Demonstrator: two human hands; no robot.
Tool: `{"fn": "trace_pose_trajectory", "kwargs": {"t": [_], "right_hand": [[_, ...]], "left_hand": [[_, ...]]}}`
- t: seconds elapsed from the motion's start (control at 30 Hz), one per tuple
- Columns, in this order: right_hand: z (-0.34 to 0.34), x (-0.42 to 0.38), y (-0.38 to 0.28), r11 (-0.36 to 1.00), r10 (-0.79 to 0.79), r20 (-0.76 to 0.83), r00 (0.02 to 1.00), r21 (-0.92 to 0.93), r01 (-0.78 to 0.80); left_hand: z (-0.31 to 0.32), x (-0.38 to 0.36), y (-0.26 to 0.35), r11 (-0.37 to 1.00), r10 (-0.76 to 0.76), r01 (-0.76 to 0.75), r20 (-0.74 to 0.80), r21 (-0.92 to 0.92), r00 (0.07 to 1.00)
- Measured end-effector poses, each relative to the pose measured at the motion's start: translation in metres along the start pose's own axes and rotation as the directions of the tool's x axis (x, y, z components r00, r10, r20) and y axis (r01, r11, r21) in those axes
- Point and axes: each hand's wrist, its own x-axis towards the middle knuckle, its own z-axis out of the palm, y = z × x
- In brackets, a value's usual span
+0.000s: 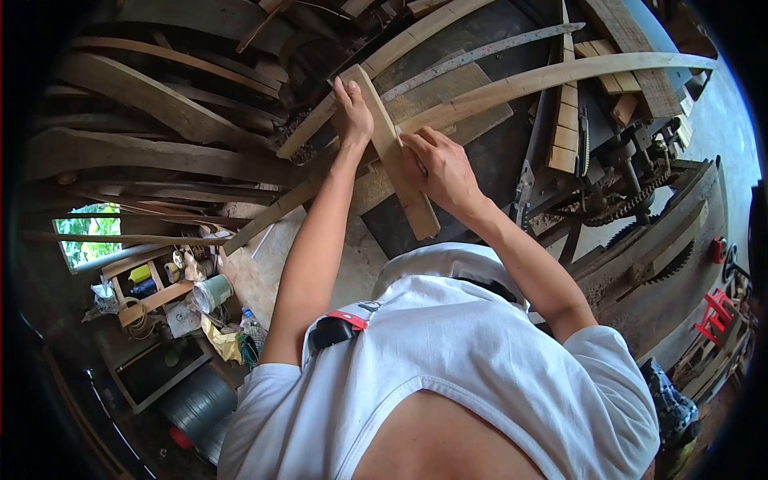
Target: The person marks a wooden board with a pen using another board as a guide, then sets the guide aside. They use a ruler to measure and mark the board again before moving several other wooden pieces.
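Observation:
A short wooden board (390, 156) lies slantwise across long curved wooden strips on a dark work surface. My left hand (353, 112) rests on the board's upper left part, its fingers stretched out along the wood. At the board's right edge, my right hand (442, 166) is closed in a pinch, and a small pale tip shows by its fingertips; the rest of that item is hidden. A long curved strip (512, 86) runs from beside my right hand to the upper right. Beneath it lies a flat wooden plank (480, 112).
Stacked boards (144, 96) fill the left side. To the right are a chain mechanism (632, 188) and toothed saw blades (676, 268). At lower left sit a bucket (212, 294) and a plastic bottle (252, 324). A red stool (714, 314) stands far right.

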Motion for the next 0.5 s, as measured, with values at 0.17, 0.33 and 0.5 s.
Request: {"fn": "trace_pose_trajectory", "kwargs": {"t": [0.17,0.33,0.5], "right_hand": [[-0.018,-0.023,-0.012,0.999,0.014,0.063,0.998,0.028,-0.016],[-0.009,-0.012,-0.004,1.0,0.018,0.04,0.999,0.02,-0.019],[-0.02,-0.019,-0.009,1.0,0.014,0.083,0.996,0.005,-0.014]], "left_hand": [[-0.002,0.001,0.002,0.996,-0.026,0.028,0.028,-0.082,0.999],[0.003,0.0,-0.002,1.0,-0.008,0.008,0.001,-0.024,1.0],[0.004,0.007,-0.009,1.0,0.01,-0.01,-0.033,-0.015,0.999]]}}
